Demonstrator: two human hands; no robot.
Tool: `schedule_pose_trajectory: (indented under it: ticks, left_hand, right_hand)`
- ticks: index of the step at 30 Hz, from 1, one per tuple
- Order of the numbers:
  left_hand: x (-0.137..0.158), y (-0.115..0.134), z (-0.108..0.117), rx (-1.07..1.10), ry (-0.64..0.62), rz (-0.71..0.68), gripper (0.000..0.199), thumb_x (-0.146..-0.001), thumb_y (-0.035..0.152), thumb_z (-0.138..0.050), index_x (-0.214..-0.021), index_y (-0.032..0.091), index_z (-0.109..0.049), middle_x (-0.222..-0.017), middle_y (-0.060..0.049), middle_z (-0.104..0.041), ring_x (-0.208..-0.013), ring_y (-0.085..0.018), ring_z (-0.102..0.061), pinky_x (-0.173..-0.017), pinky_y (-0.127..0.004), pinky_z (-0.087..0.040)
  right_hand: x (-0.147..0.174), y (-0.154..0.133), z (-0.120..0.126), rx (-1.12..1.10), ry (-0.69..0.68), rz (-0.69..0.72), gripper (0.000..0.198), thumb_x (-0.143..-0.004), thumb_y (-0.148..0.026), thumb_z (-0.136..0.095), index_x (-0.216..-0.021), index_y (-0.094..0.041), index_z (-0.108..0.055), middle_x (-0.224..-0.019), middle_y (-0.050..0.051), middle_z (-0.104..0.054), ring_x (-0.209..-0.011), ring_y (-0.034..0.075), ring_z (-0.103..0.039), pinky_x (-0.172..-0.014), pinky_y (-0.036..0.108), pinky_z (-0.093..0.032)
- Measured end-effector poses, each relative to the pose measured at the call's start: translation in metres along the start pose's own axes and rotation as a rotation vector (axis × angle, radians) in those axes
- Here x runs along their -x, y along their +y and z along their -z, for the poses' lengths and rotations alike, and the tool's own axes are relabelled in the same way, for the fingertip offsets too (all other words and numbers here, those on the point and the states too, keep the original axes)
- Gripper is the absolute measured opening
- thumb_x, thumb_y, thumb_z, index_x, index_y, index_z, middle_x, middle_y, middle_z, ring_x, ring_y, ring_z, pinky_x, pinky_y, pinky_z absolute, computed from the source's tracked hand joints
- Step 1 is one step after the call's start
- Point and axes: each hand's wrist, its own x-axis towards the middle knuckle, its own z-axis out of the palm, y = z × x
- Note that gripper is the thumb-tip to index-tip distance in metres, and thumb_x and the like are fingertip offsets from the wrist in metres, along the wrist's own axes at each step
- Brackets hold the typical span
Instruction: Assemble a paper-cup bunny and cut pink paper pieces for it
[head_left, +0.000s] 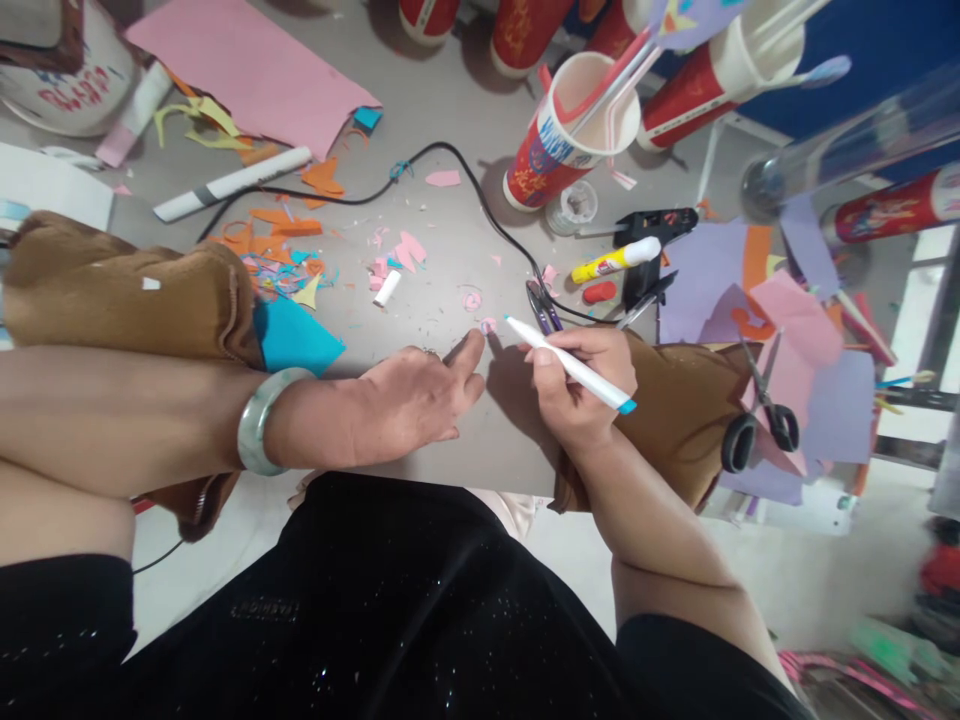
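Evidently cutting is largely done: scraps litter the table (450, 270) beyond both hands. Left hand (409, 400) lies flat, empty, forefinger beside a tiny pink piece (488, 325). Right hand (581, 385) grips a white pen (570, 365), tip almost on that piece; marking seems unfinished.

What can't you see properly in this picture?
- Head view: the small pink scrap under the left hand's fingertip is too small to tell its shape.
- The pen middle is hidden inside the right hand.
- The scissors blades partly blend into paper.
- The clear tube is blurred.
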Motion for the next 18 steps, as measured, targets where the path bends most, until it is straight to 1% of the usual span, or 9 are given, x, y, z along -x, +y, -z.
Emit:
schedule_pose_trajectory:
  ticks: [2, 4, 7, 8, 9, 11, 12, 14, 18]
  left_hand:
    - [0.001, 0.0, 0.0, -0.008, 0.002, -0.004, 0.054, -0.099, 0.05, -0.05, -0.14, 0.015, -0.054, -0.164, -0.029, -0.029, -0.074, -0.021, -0.072, -0.057, -0.033, -0.05]
    - [0.003, -0.001, 0.003, -0.021, 0.025, -0.032, 0.053, -0.1, 0.05, -0.048, -0.136, 0.012, -0.056, -0.162, -0.031, -0.032, -0.075, -0.022, -0.072, -0.056, -0.032, -0.049]
    - [0.005, -0.004, 0.015, -0.027, 0.058, -0.073, 0.048, -0.103, 0.041, -0.045, -0.135, 0.007, -0.055, -0.158, -0.032, -0.038, -0.084, -0.026, -0.074, -0.059, -0.032, -0.05]
    - [0.004, -0.005, 0.02, -0.012, 0.022, -0.043, 0.044, -0.102, 0.034, -0.048, -0.138, 0.009, -0.054, -0.16, -0.03, -0.037, -0.09, -0.026, -0.074, -0.066, -0.033, -0.052]
    - [0.003, -0.006, 0.025, 0.025, -0.019, -0.043, 0.043, -0.101, 0.033, -0.052, -0.137, 0.01, -0.055, -0.159, -0.03, -0.037, -0.088, -0.026, -0.074, -0.066, -0.033, -0.053]
    - [-0.001, -0.007, 0.033, 0.117, -0.186, -0.028, 0.055, -0.096, 0.045, -0.059, -0.139, 0.011, -0.055, -0.158, -0.032, -0.036, -0.085, -0.028, -0.074, -0.065, -0.036, -0.054]
    - [-0.003, -0.008, 0.035, 0.141, -0.203, -0.027, 0.06, -0.095, 0.049, -0.06, -0.141, 0.011, -0.054, -0.158, -0.032, -0.037, -0.088, -0.029, -0.074, -0.067, -0.037, -0.055]
    - [-0.007, -0.008, 0.036, 0.16, -0.193, -0.001, 0.063, -0.094, 0.048, -0.061, -0.144, 0.011, -0.051, -0.157, -0.031, -0.037, -0.093, -0.031, -0.073, -0.071, -0.038, -0.055]
    - [-0.008, -0.008, 0.031, 0.196, -0.184, 0.013, 0.062, -0.093, 0.045, -0.063, -0.144, 0.011, -0.053, -0.16, -0.031, -0.034, -0.099, -0.033, -0.071, -0.074, -0.039, -0.053]
  right_hand:
    - [0.002, 0.002, -0.001, -0.022, 0.067, 0.022, 0.016, -0.092, -0.03, -0.063, -0.106, -0.023, -0.061, -0.081, 0.002, -0.071, -0.071, 0.019, -0.072, -0.066, 0.034, -0.061]
    - [0.0, 0.004, -0.002, 0.008, 0.078, 0.1, 0.016, -0.093, -0.026, -0.061, -0.11, -0.024, -0.062, -0.084, 0.003, -0.073, -0.075, 0.02, -0.073, -0.07, 0.036, -0.062]
    - [-0.006, 0.008, -0.004, 0.143, 0.023, 0.228, 0.013, -0.094, -0.026, -0.058, -0.105, -0.025, -0.066, -0.087, 0.006, -0.074, -0.08, 0.022, -0.073, -0.076, 0.039, -0.062]
    - [-0.008, 0.009, -0.005, 0.193, 0.002, 0.259, 0.014, -0.094, -0.027, -0.057, -0.103, -0.025, -0.067, -0.087, 0.006, -0.074, -0.081, 0.022, -0.072, -0.079, 0.041, -0.061]
    - [-0.01, 0.011, -0.006, 0.242, -0.018, 0.284, 0.014, -0.094, -0.028, -0.057, -0.103, -0.026, -0.068, -0.087, 0.005, -0.074, -0.081, 0.022, -0.071, -0.084, 0.043, -0.06]
    - [-0.012, 0.013, -0.007, 0.343, -0.057, 0.329, 0.017, -0.094, -0.026, -0.056, -0.104, -0.025, -0.069, -0.087, 0.004, -0.073, -0.08, 0.021, -0.069, -0.097, 0.046, -0.055]
    - [-0.013, 0.014, -0.008, 0.393, -0.073, 0.353, 0.019, -0.094, -0.024, -0.055, -0.106, -0.024, -0.07, -0.087, 0.004, -0.073, -0.08, 0.02, -0.068, -0.103, 0.047, -0.051]
    - [-0.014, 0.014, -0.009, 0.489, -0.109, 0.395, 0.023, -0.095, -0.02, -0.052, -0.109, -0.023, -0.07, -0.088, 0.004, -0.072, -0.082, 0.019, -0.066, -0.109, 0.047, -0.044]
    - [-0.016, 0.008, -0.005, 0.653, -0.231, 0.419, 0.032, -0.096, -0.015, -0.045, -0.116, -0.021, -0.069, -0.092, 0.005, -0.072, -0.089, 0.021, -0.062, -0.115, 0.05, -0.034]
